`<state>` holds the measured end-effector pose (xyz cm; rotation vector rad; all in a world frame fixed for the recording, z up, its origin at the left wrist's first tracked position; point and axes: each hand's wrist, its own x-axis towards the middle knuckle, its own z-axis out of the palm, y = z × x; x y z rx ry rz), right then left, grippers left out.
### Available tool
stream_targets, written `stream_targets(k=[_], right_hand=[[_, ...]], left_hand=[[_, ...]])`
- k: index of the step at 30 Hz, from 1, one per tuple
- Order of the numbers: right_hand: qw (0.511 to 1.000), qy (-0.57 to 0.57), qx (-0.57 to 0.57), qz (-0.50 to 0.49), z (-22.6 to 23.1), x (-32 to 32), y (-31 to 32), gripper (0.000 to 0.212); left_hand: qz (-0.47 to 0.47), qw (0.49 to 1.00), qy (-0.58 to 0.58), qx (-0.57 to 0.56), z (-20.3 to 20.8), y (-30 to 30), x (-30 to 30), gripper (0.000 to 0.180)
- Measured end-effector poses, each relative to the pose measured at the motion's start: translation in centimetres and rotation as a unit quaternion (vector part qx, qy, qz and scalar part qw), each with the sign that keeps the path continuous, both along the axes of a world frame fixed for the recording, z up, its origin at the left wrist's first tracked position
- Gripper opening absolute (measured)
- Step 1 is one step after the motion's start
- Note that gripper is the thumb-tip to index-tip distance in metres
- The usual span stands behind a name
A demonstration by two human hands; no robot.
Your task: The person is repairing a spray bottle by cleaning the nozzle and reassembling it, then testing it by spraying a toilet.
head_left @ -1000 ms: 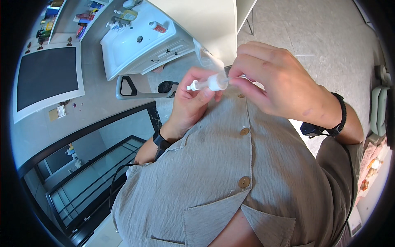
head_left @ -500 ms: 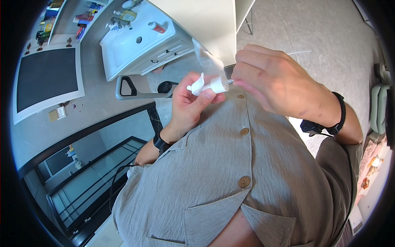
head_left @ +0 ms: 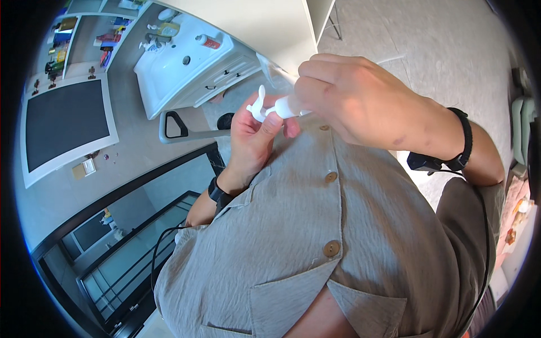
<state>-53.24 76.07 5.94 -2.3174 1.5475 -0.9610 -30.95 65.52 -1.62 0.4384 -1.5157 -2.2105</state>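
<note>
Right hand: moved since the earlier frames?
Yes. The right hand has shifted leftward, so it now appears closer in view to the fixed white sink than half a second ago.

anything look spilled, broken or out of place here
Nothing stands out: the left hand holds a white plastic fitting, the right hand is at its other end, and no spill or damage shows.

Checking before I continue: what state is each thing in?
White pump piece: between both hands, thin arm sticking out.
Left hand: gripping it.
Right hand: closed at its other end, fingertips mostly hidden.
Shirt: buttoned down the front.
Red-and-white bottle: upright on the sink.
Vanity cabinet: shut.
</note>
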Motion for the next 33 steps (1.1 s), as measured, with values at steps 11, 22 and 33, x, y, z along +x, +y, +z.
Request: stream_targets(k=[11, 22, 33], right_hand=[[0.998, 0.054, -0.037, 0.012, -2.7, -1.0, -0.4, 0.008], [0.919, -0.298, 0.252, -0.055, -3.0, -0.1, -0.1, 0.015], [0.994, -0.067, -0.087, -0.019, -3.8, -1.2, -1.3, 0.004]], left_hand=[[-0.041, 0.997, -0.071, 0.003, 1.4, -1.2, -0.1, 0.029], [0.026, 0.96, -0.078, -0.269, 1.2, -1.6, -0.8, 0.023], [-0.105, 0.988, -0.103, -0.048, 5.0, -3.6, -2.2, 0.022]])
